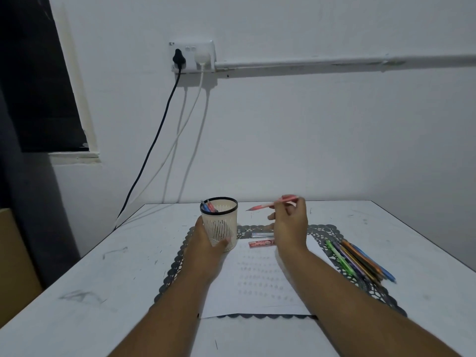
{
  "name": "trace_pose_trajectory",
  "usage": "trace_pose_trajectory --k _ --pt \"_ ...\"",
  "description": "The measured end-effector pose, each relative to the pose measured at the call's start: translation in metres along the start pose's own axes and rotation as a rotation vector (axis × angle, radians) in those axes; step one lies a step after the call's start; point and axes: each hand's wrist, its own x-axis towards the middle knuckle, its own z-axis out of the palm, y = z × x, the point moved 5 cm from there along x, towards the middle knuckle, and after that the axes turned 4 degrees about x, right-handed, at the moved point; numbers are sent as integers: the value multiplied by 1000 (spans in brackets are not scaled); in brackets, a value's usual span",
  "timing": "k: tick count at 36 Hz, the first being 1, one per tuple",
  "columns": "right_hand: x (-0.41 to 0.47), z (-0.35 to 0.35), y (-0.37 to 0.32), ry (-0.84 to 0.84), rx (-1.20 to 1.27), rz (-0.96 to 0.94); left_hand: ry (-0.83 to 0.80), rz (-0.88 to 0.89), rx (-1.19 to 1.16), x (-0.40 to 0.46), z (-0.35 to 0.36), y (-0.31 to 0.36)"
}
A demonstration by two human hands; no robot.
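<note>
Left hand (206,240) grips the white pen cup (219,222) on the mat, right hand (289,222) pinches a pink pen (273,203) just right of the rim, lying level, tip toward the cup. Needs tipping upright, I reckon.

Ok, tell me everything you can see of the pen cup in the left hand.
The pen cup is a cream, plastic-looking tumbler with slotted walls and a black rim, about upright. The left hand holds it from its left side, with one fingertip on the lower front. Blue and red pens lean inside. It is over the dark lace mat, far-left corner; resting or lifted, unclear.
</note>
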Motion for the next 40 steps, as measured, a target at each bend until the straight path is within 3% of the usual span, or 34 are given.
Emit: trace_pose_trajectory --k 5,11,25,40 --pt "3 11 -30 -84 -89 -256 -3 18 -14 -3 -1 3" --pt "10 29 -48 -152 -190 -364 -19 33 -58 -5 0 7" --pt "6 82 -53 -381 -631 -471 -19 87 -68 -9 -2 13" --pt "1 101 -22 -467 -948 -401 52 108 6 -2 -3 5"
